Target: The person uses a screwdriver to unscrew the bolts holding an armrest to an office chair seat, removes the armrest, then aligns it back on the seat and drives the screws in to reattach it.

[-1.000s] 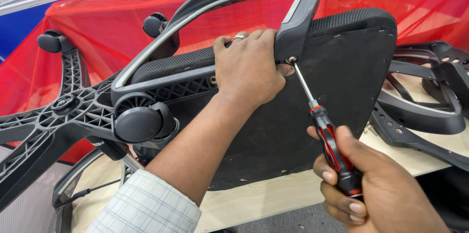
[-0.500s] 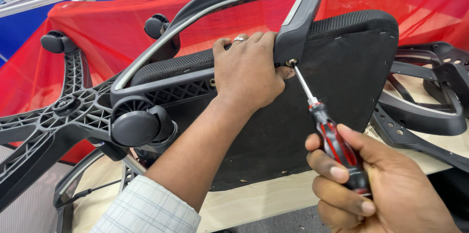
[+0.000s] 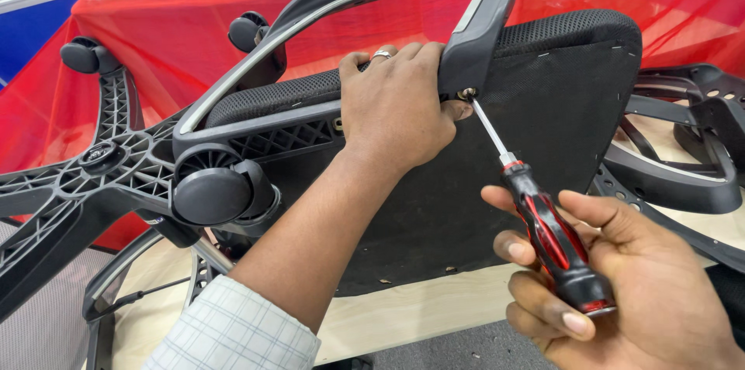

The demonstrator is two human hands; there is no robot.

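Head view: I am gripping the red-and-black screwdriver [image 3: 555, 242] with my right hand [image 3: 613, 285], fingers clamped around its handle, its tip sitting in the screw [image 3: 466, 94] at the armrest [image 3: 365, 21] base. My left hand [image 3: 396, 102] is clasping that armrest against the upturned seat [image 3: 543, 129], near 1 caster [image 3: 213, 195] of the chair base [image 3: 93, 168].

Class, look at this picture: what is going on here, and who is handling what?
A person is working on the underside of a chair seat tipped on edge. The left hand grips the armrest where it meets the seat. The right hand holds a red-and-black screwdriver, its tip on a screw there.
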